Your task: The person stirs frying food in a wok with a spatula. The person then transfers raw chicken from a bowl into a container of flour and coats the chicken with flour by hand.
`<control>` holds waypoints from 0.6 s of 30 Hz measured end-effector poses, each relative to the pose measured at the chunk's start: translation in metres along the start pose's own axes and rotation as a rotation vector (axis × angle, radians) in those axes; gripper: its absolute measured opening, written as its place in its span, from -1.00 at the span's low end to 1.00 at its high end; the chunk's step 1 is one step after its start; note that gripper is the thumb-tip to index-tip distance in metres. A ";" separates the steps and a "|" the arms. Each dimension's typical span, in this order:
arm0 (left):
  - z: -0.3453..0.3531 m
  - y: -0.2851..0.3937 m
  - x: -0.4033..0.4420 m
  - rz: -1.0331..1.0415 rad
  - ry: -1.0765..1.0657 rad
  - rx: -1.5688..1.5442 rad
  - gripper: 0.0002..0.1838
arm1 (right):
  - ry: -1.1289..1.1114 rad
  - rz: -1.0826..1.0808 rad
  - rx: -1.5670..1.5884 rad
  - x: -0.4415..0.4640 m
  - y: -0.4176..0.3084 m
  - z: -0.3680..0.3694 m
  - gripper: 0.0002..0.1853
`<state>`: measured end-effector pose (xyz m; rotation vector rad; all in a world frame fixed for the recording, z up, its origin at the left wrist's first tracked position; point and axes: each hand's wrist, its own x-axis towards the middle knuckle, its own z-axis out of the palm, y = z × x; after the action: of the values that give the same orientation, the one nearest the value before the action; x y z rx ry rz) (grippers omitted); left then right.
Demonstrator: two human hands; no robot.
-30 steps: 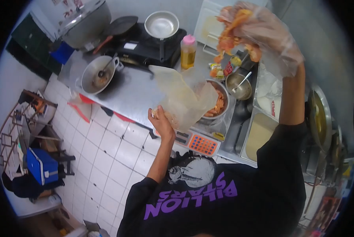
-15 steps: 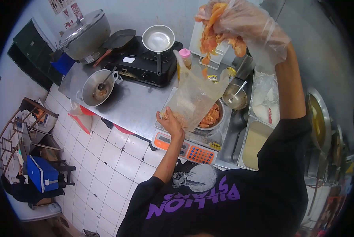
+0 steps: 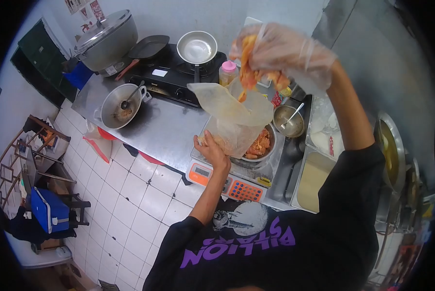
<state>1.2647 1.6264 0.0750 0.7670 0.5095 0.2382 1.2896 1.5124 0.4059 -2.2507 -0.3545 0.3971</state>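
Glossy, ragged strips of orange-pink, raw-looking meat hang limp from the right hand, closed around them inside a crinkled clear plastic glove, high above the orange-and-white digital scale. The lowest strip dangles below the fingers, at the mouth of a limp, translucent plastic bag. Above the scale's left end, the bare left hand grips the bag's lower part, its hold partly hidden. Beyond the scale's keypad, a round metal bowl holds similar pieces.
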 end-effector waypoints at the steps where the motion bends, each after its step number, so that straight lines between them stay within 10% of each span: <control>1: 0.002 0.002 -0.002 0.003 0.002 -0.003 -0.28 | 0.046 -0.106 -0.055 -0.003 0.001 0.011 -0.78; 18: 0.009 0.009 -0.006 -0.059 0.010 -0.099 -0.31 | -0.039 -0.011 -0.361 0.017 0.006 0.043 -0.54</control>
<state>1.2638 1.6253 0.0892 0.6540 0.5258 0.2107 1.2889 1.5444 0.3715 -2.5925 -0.4911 0.3970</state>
